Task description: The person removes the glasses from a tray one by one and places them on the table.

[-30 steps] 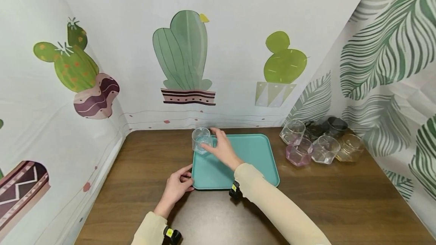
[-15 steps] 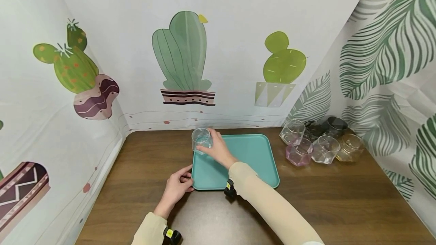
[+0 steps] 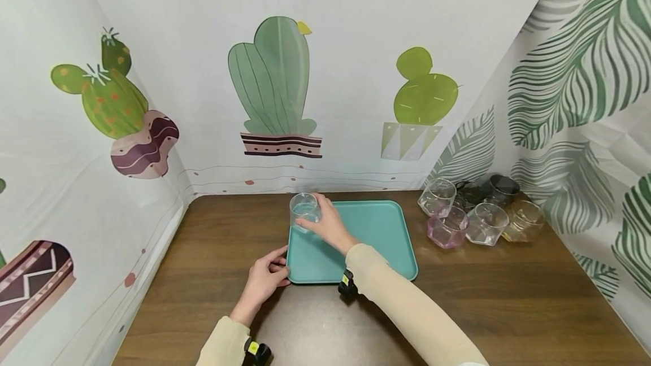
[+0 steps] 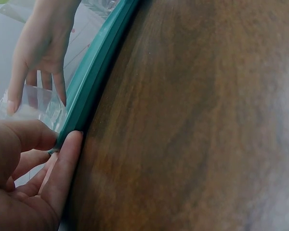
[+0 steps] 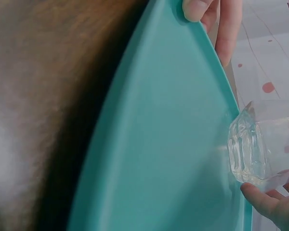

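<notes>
A clear faceted drinking glass (image 3: 304, 214) is at the far left corner of the teal tray (image 3: 366, 242). My right hand (image 3: 329, 223) grips it, thumb on the near side and fingers on the far side. In the right wrist view the glass (image 5: 260, 144) has its thick base at the tray's rim; whether it bears on the tray, I cannot tell. My left hand (image 3: 264, 277) pinches the tray's left edge near the front corner. The left wrist view shows the thumb and fingers of that hand (image 4: 33, 168) at the rim.
Several glasses stand grouped at the back right of the wooden table (image 3: 483, 309): clear ones, a pink glass (image 3: 447, 229), an amber glass (image 3: 523, 222) and dark glasses (image 3: 500, 190). A white cactus-print cloth (image 3: 351, 89) hangs along the table's back edge.
My right hand's thumb and fingers have come onto the glass, which has shifted slightly right and toward me. My left hand and the tray stay where they were.
</notes>
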### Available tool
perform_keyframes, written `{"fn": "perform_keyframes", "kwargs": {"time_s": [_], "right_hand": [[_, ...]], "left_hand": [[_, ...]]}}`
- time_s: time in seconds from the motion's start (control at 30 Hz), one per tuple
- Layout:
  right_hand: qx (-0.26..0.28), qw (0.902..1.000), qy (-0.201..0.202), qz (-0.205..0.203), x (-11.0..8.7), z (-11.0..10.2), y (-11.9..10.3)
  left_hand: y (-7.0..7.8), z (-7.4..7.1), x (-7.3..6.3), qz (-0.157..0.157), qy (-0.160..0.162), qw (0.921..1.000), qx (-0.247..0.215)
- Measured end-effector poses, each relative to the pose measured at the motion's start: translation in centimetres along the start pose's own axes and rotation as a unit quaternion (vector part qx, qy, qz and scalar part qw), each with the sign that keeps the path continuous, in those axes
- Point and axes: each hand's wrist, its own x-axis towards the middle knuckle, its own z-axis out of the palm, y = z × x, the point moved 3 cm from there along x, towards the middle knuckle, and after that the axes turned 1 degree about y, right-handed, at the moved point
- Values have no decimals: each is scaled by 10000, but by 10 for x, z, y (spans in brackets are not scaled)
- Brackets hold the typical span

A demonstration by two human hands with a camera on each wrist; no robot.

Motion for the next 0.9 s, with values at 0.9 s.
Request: {"fn": "perform_keyframes", "kwargs": {"time_s": [0.9], "right_hand": [[136,9999,101,-13,-60,-64,28]], "left_hand": [[1,-1,-1,30,5,10000,-69]]}}
